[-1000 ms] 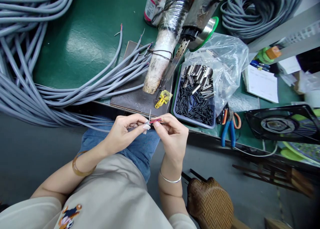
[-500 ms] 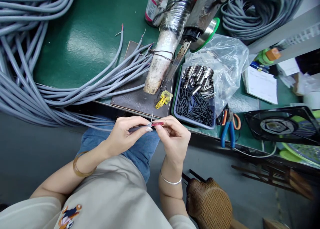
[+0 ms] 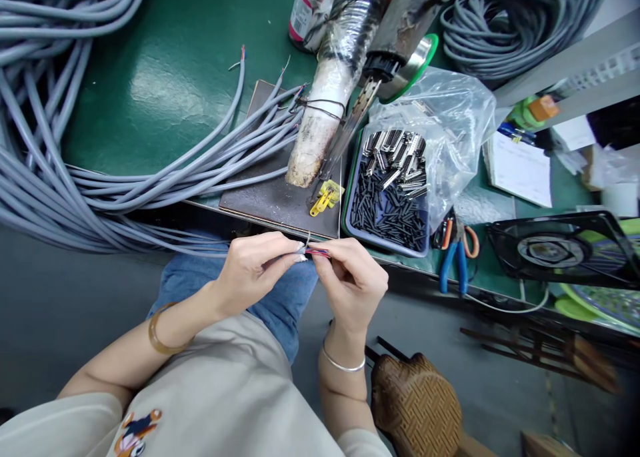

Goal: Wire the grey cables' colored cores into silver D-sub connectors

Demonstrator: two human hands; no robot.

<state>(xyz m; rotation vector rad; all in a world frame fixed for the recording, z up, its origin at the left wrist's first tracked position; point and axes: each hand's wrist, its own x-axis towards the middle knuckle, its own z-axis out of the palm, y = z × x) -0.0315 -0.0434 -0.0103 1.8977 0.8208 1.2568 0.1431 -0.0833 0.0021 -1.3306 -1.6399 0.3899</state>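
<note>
Just off the table's front edge, my left hand [image 3: 263,265] pinches the end of a grey cable between thumb and fingers. Thin red and blue wires [image 3: 317,251] come out of that end toward the right. My right hand [image 3: 353,277] has its thumb and forefinger closed on these wires. A thin bare strand [image 3: 308,238] sticks up between the hands. Many more grey cables [image 3: 185,170] run from the left, several of their stripped ends lying on a dark board [image 3: 280,204]. My fingers hide most of the held cable.
A blue tray [image 3: 387,244] holds black sleeves and metal connectors, beside a plastic bag [image 3: 450,124]. A foil-wrapped tube [image 3: 320,117] hangs over the board near a yellow piece [image 3: 326,198]. Pliers [image 3: 454,264] and a fan [image 3: 555,250] are at right. A stool [image 3: 425,404] stands below.
My right hand has shifted slightly right and down along the wires, and a blue wire now shows among the red. My left hand keeps its pinch on the cable.
</note>
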